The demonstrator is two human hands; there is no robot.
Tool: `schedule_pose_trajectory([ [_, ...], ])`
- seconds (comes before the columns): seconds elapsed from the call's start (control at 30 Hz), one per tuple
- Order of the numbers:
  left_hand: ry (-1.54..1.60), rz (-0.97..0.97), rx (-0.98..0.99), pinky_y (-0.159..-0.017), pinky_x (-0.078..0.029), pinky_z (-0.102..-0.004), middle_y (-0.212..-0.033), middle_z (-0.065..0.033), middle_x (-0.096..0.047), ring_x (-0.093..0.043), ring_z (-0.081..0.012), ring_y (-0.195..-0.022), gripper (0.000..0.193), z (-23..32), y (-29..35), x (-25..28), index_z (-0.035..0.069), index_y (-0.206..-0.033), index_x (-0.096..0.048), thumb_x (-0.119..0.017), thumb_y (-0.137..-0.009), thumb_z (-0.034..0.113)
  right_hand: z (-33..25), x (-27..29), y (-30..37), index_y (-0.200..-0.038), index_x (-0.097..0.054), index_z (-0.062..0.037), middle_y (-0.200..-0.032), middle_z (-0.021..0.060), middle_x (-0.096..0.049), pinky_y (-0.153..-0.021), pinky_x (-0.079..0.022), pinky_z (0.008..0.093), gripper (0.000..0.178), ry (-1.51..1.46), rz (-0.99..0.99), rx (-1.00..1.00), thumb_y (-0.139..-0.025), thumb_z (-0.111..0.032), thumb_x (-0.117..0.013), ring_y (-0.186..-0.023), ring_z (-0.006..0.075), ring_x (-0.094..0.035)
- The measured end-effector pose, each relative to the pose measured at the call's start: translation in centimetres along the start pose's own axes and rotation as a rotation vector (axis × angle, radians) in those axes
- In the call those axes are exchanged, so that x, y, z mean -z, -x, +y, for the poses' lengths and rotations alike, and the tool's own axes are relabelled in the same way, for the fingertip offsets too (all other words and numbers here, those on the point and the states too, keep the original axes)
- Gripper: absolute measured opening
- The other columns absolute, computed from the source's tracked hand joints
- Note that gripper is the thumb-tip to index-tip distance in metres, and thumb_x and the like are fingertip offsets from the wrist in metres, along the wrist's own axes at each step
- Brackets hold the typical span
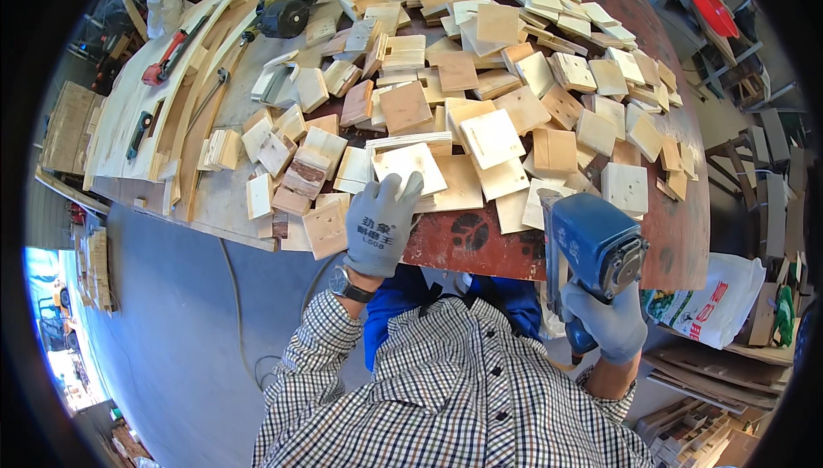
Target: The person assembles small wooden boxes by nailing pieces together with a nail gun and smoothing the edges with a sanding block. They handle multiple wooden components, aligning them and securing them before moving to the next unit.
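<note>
My left hand (377, 228), in a grey work glove, reaches over the near edge of the pile. Its fingers are stretched and slightly apart, their tips on a pale square wood block (413, 162). Whether anything is under the palm is hidden. My right hand (610, 322), also gloved, is closed round the handle of a blue nail gun (591, 232), held upright at the table's front edge. The nail gun's narrow nose stands beside the nearest blocks. Many flat wood blocks (405, 108) lie heaped loosely, some tilted on others.
The red-brown tabletop (467, 245) shows along the front. At the left, a plywood board (231, 117) with long strips carries a black-and-yellow tool (287, 12) and a red-handled tool (163, 61). A white bag (720, 301) is at the right; a hose (233, 297) runs along the floor.
</note>
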State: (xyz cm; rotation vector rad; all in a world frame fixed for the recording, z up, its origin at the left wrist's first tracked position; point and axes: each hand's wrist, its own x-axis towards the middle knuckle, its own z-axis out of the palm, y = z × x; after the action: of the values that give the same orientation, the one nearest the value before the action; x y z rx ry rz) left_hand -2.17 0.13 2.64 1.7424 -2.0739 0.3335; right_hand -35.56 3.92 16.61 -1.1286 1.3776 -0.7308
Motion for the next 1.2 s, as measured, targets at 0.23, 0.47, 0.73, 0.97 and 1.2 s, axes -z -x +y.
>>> schedule_pose_trajectory([
  [0.23,0.143,0.035,0.001,-0.107,-0.045,-0.0519,-0.123,-0.0066,-0.065,-0.060,-0.0336,-0.122,0.030,-2.6,1.0,-0.5,0.014,-0.115,-0.076,-0.079,-0.088,0.025,-0.2,-0.2,-0.3,-0.112,-0.063,0.0025,-0.081,0.0089,-0.069,-0.057,-0.055,0.0309,0.027,0.009,-0.005,0.018,-0.086,0.004,-0.071,-0.062,0.0158,-0.066],
  [0.47,0.135,0.057,0.038,-0.121,-0.034,-0.0542,-0.139,-0.0116,-0.063,-0.053,-0.0386,-0.136,0.050,-1.8,-0.4,0.8,0.012,-0.126,-0.074,-0.084,-0.085,0.039,-0.4,-0.6,-0.2,-0.103,-0.073,-0.0008,-0.083,0.0047,-0.073,-0.061,-0.054,0.0289,0.020,0.041,0.001,-0.015,-0.086,-0.007,-0.081,-0.069,0.0114,-0.067],
  [0.73,0.321,-0.111,0.050,-0.121,-0.038,-0.0546,-0.156,-0.0220,-0.053,-0.043,-0.0467,-0.148,0.063,-4.3,-0.7,-1.8,0.010,-0.138,-0.069,-0.086,-0.084,0.038,-0.6,-0.8,-0.4,-0.104,-0.073,-0.0008,-0.084,0.0043,-0.074,-0.061,-0.054,0.0284,0.021,0.073,-0.004,-0.023,-0.087,-0.008,-0.082,-0.070,0.0108,-0.068],
  [0.97,0.453,-0.030,0.102,-0.118,-0.045,-0.0483,-0.154,-0.0253,-0.053,-0.052,-0.0446,-0.141,0.059,-4.0,0.2,-3.0,0.010,-0.137,-0.068,-0.085,-0.087,0.036,-2.2,-2.0,-2.2,-0.106,-0.072,-0.0011,-0.088,0.0034,-0.074,-0.064,-0.055,0.0282,0.022,0.105,-0.091,0.002,-0.088,-0.009,-0.081,-0.072,0.0106,-0.067],
  [1.2,0.564,0.106,0.162,-0.114,-0.049,-0.0447,-0.155,-0.0259,-0.054,-0.058,-0.0421,-0.136,0.072,-4.2,0.7,-4.4,0.004,-0.137,-0.064,-0.092,-0.078,0.034,-6.8,-6.5,-8.9,-0.102,-0.065,0.0004,-0.074,0.0041,-0.066,-0.054,-0.054,0.0281,0.021,0.221,-0.371,-0.028,-0.093,-0.017,-0.073,-0.059,0.0115,-0.064],
])
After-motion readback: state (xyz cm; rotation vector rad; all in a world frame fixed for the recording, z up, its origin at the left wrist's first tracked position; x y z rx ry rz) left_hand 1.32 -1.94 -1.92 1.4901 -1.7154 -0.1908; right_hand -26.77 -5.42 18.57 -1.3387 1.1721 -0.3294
